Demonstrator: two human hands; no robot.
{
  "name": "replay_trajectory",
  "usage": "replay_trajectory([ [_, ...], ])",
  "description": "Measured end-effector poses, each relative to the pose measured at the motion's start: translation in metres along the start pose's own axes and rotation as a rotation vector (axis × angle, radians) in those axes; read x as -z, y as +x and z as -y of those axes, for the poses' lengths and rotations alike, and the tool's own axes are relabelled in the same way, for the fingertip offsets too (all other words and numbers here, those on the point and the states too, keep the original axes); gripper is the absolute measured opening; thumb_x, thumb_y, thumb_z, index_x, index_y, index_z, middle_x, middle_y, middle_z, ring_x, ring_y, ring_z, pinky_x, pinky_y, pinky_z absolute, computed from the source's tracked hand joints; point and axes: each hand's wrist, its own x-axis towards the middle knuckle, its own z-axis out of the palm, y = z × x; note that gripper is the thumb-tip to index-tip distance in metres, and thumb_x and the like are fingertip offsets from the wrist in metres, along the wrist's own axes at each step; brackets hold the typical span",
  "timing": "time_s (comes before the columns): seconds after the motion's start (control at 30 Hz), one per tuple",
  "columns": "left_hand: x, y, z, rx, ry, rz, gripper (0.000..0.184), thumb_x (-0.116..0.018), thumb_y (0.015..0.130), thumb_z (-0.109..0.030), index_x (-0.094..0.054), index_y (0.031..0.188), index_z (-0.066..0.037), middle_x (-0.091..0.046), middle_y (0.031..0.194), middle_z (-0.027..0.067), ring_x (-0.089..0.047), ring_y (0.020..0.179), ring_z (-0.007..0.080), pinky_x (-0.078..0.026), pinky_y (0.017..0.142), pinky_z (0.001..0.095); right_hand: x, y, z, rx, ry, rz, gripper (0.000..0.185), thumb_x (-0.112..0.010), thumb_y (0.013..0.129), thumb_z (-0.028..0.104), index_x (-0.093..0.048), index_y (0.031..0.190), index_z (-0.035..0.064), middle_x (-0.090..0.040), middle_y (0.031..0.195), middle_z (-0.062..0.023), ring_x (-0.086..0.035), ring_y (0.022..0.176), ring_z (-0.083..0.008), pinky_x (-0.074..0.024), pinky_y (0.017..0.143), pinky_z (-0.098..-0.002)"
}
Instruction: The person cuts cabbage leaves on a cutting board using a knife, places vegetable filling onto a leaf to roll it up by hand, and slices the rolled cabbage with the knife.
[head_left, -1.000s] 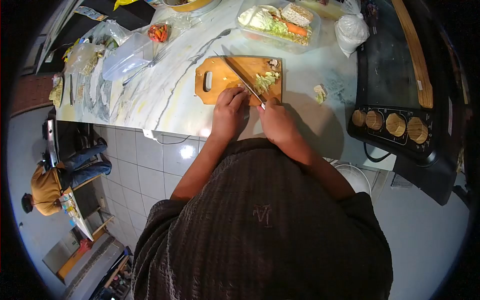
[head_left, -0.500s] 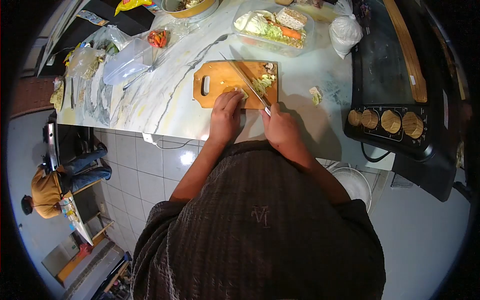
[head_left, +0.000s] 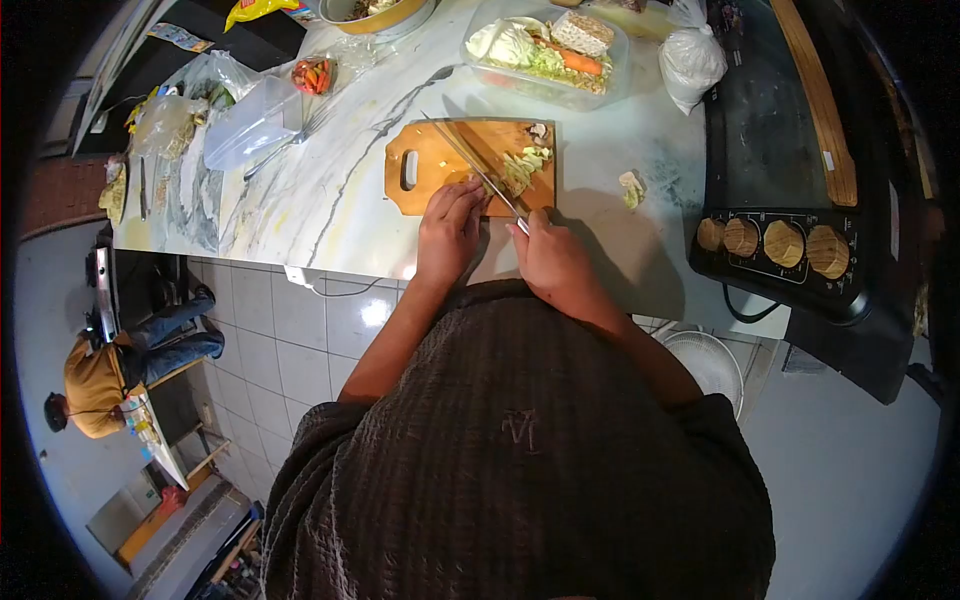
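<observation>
A wooden cutting board (head_left: 432,150) lies near the counter's front edge. My right hand (head_left: 552,258) is closed round the handle of a long knife (head_left: 466,152), whose blade slants up and left across the board. At the board's lower edge, my left hand (head_left: 450,222) has its fingers curled and pressed down on a small pale piece of cabbage, mostly hidden beneath them, right beside the blade. Chopped cabbage (head_left: 522,168) is heaped right of the knife. A small brownish scrap (head_left: 538,131) sits in the board's upper right corner.
Behind the board stands a clear container (head_left: 545,92) of cabbage, carrot and tempeh. A stove (head_left: 780,240) with wooden knobs is at right, near a white plastic bag (head_left: 690,68). Cabbage trimmings (head_left: 632,190) lie on the counter. An empty plastic tub (head_left: 255,125) and bagged chilies (head_left: 313,76) are left.
The knife and my right hand have shifted left and slightly down, bringing the blade closer to my left fingers. More cut cabbage shows right of the blade.
</observation>
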Motion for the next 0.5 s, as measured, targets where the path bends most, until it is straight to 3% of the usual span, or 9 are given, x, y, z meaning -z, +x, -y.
replay_trajectory([
  [0.1, 0.0005, -0.0007, -0.0001, 0.020, -0.015, 0.011, 0.017, -0.073, 0.079, 0.003, -0.069, 0.094, 0.000, -0.070, 0.102, 0.0121, -0.066, 0.095, 0.0312, -0.055, 0.084, 0.0399, 0.0007, 0.0021, 0.0023, -0.031, -0.012, 0.025, 0.035, -0.054, 0.100, 0.033, -0.052, 0.094, -0.0019, -0.064, 0.074, -0.0293, -0.063, 0.073, -0.0502, -0.0487, 0.065, -0.0572],
  [0.17, -0.0002, -0.0013, 0.0013, 0.007, -0.014, 0.005, 0.017, -0.073, 0.079, 0.003, -0.069, 0.095, 0.000, -0.070, 0.102, 0.0120, -0.066, 0.095, 0.0311, -0.055, 0.084, 0.0398, 0.0042, 0.0035, 0.0050, -0.057, -0.054, 0.117, 0.036, -0.050, 0.101, 0.031, -0.052, 0.098, -0.0040, -0.066, 0.080, -0.0296, -0.066, 0.081, -0.0483, -0.0520, 0.072, -0.0560],
  [0.4, 0.0031, 0.0011, -0.0014, 0.025, -0.007, 0.036, 0.015, -0.073, 0.079, 0.003, -0.071, 0.094, 0.000, -0.071, 0.102, 0.0127, -0.067, 0.097, 0.0304, -0.054, 0.085, 0.0386, 0.0024, 0.0057, 0.0071, -0.033, -0.095, 0.132, 0.034, -0.047, 0.102, 0.027, -0.051, 0.099, -0.0064, -0.067, 0.082, -0.0290, -0.067, 0.081, -0.0462, -0.0537, 0.073, -0.0532],
  [0.5, 0.0013, 0.0009, -0.0001, 0.002, 0.008, 0.020, 0.015, -0.072, 0.079, 0.004, -0.069, 0.094, 0.000, -0.070, 0.101, 0.0118, -0.066, 0.094, 0.0303, -0.055, 0.084, 0.0391, -0.0027, 0.0077, 0.0030, -0.063, -0.052, 0.079, 0.035, -0.054, 0.100, 0.032, -0.052, 0.099, -0.0029, -0.066, 0.082, -0.0296, -0.065, 0.081, -0.0495, -0.0511, 0.071, -0.0572],
])
